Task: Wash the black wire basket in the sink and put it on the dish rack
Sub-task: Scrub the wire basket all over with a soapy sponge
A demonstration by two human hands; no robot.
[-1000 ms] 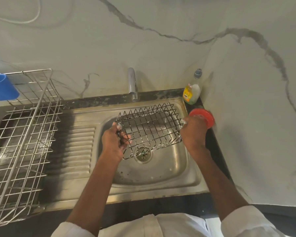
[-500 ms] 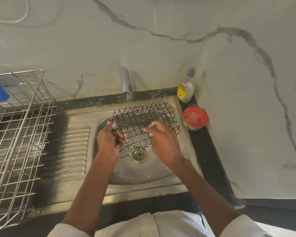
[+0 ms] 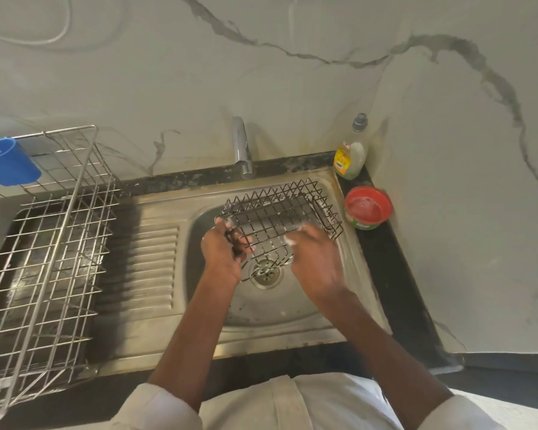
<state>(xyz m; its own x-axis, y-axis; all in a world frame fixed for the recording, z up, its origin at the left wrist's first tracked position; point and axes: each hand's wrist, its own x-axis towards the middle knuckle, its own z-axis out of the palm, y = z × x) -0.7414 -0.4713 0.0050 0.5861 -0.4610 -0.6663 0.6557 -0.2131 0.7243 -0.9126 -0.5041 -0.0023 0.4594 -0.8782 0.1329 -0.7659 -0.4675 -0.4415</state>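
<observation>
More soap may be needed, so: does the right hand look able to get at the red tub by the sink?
Probably yes. The right hand rests on the black wire basket, and the red tub sits open beside the sink on that side, with nothing between them but the basket's corner.

The left hand (image 3: pixel 222 254) covers the near-left corner of the black wire basket (image 3: pixel 280 218); the right hand (image 3: pixel 316 259) covers part of its near side, its fingertips blurred by foam, their grip indeterminate. The dish rack (image 3: pixel 48 249) and blue cup (image 3: pixel 8 164) are cut off at the left edge. The label on the soap bottle (image 3: pixel 350 153) is too small to read.
</observation>
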